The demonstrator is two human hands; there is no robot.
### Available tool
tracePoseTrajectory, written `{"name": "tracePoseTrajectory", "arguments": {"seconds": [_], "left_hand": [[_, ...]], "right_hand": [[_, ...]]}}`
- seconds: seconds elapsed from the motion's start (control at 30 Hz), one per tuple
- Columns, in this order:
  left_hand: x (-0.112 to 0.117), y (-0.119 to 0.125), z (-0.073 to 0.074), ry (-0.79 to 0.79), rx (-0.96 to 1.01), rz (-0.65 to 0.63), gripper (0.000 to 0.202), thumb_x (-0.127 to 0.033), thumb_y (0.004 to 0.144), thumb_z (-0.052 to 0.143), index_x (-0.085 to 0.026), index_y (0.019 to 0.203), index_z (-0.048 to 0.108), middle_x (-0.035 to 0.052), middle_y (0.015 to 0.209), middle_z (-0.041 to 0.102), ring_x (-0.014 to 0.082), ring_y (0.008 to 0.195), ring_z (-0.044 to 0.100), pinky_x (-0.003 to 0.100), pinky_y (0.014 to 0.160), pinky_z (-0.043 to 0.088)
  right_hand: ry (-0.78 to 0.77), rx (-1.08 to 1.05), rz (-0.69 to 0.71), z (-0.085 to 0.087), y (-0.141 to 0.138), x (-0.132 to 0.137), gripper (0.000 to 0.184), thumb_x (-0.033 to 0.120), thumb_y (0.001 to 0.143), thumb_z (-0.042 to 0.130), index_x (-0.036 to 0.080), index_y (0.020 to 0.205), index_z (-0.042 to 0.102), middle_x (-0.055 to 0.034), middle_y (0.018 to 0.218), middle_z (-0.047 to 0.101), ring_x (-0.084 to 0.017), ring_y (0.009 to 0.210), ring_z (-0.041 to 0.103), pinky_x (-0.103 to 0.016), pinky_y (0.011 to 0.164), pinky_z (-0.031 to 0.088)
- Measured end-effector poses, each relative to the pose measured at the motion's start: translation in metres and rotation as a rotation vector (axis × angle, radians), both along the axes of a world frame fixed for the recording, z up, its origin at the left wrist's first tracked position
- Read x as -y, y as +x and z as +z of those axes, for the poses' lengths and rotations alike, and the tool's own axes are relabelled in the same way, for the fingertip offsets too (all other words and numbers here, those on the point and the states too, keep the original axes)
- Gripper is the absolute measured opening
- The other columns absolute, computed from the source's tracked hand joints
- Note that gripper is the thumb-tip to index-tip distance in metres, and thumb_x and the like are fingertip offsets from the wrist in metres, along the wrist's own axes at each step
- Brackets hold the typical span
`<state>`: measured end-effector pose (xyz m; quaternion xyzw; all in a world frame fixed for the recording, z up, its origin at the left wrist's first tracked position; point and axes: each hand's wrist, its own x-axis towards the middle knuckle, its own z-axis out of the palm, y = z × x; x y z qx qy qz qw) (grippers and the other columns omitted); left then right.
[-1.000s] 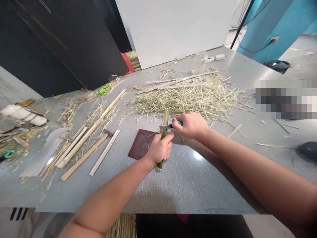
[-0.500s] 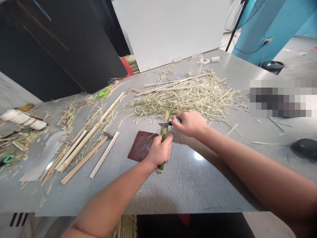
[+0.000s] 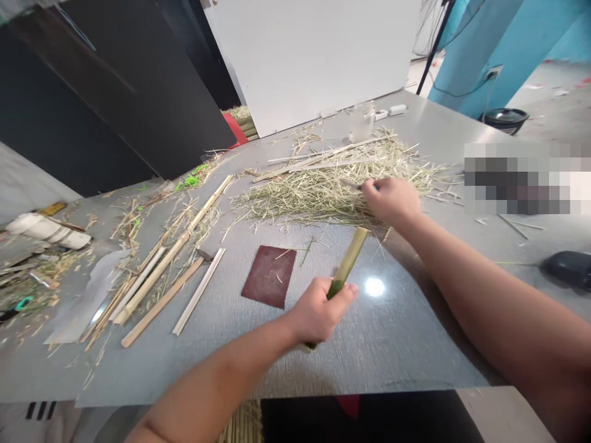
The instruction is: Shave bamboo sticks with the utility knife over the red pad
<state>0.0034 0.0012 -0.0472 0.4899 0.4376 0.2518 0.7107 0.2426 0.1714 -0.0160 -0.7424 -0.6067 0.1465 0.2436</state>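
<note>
A bamboo piece (image 3: 349, 261), pale on its upper half and green below, tilts up to the right in my left hand (image 3: 323, 309), whose fingers are wrapped round its lower part. My right hand (image 3: 392, 198) is closed on a knife (image 3: 354, 185); the blade points left over the heap of pale shavings (image 3: 305, 191) and is hard to make out. Knife and bamboo are apart. Left of my left hand, a dark red sheet (image 3: 269, 277), perhaps sandpaper, lies flat with a few shavings on it.
Long bamboo strips (image 3: 182, 240) and a hammer (image 3: 166, 298) lie on the grey table (image 3: 369, 363) at left, with a pale strip (image 3: 198, 292) beside them. A clear cup (image 3: 361, 123) stands behind the shavings. Right, a black mouse-like object (image 3: 567, 274) rests near the edge.
The knife has left the bamboo, moving right and away with my right hand. My left hand has drawn the bamboo nearer and to the right, tilting it. Green slivers now lie near the red sheet.
</note>
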Motion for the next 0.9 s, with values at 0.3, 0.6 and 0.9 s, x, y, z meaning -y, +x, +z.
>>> {"name": "tracePoseTrajectory", "arguments": {"seconds": [0.3,0.6,0.9], "left_hand": [[-0.035,-0.009,0.000,0.132,0.111,0.345,0.067,-0.062,0.093,0.082,-0.025,0.055,0.040,-0.0071,0.039,0.037,0.0069,0.031,0.036,0.023,0.039,0.033],[-0.034,-0.007,0.005,0.032,0.138,0.404,0.063,-0.050,0.076,0.096,-0.026,0.063,0.040,-0.0115,0.038,0.033,0.0061,0.029,0.032,0.022,0.036,0.024],[-0.028,-0.008,0.015,-0.070,0.213,0.346,0.058,-0.027,0.074,0.089,-0.027,0.065,0.032,-0.0127,0.038,0.028,0.0046,0.030,0.029,0.021,0.037,0.024]], "right_hand": [[0.116,0.038,0.282,0.000,-0.039,0.036,0.065,0.062,0.111,0.034,0.016,0.075,0.064,-0.0074,0.065,0.058,-0.012,0.060,0.039,-0.032,0.068,0.026],[-0.044,0.238,0.583,-0.001,-0.082,0.072,0.067,0.064,0.109,0.032,0.018,0.088,0.077,-0.0078,0.080,0.067,-0.011,0.066,0.020,-0.033,0.072,0.018],[-0.020,0.282,0.601,0.002,-0.083,0.075,0.068,0.063,0.109,0.032,0.018,0.090,0.079,-0.0088,0.084,0.071,-0.012,0.068,0.016,-0.034,0.073,0.018]]}}
